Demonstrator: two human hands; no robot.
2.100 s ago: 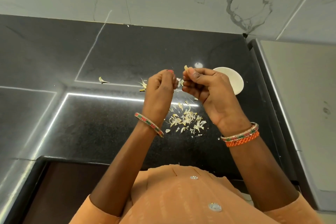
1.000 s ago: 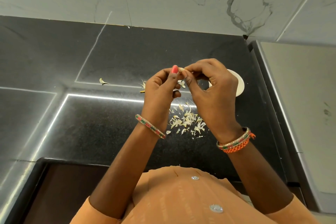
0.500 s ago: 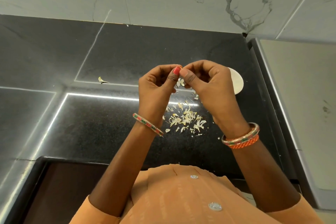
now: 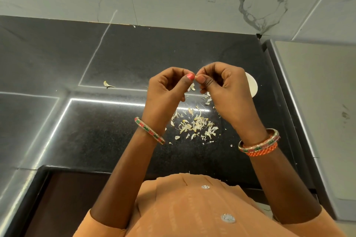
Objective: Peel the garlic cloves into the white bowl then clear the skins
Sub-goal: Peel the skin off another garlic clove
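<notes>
Nearest the front edge of the black counter (image 4: 107,136) lies the pile of garlic skins (image 4: 194,126), dry papery flakes spread loosely toward the counter's right half; they look light enough to scatter at a breath, so clearing them would probably go best by sweeping them together with a cupped palm, not by picking at them one by one. Above the pile both hands are raised and meet at the fingertips. The left hand (image 4: 165,90) has its fingers curled, and its thumb, with a pink-painted nail, presses against the garlic clove (image 4: 196,77), of which only a pale sliver shows. The right hand (image 4: 223,84) pinches the same clove from the other side, its remaining fingers curled. The clove is likely small, firm and slick once bare, its skin brittle, so a fingertip hold at the ends seems right. A stray skin (image 4: 107,84) lies well apart toward the left. Farther back, near the counter's right edge, sits the white bowl (image 4: 252,86), mostly hidden behind the right hand; what it holds cannot be told.
</notes>
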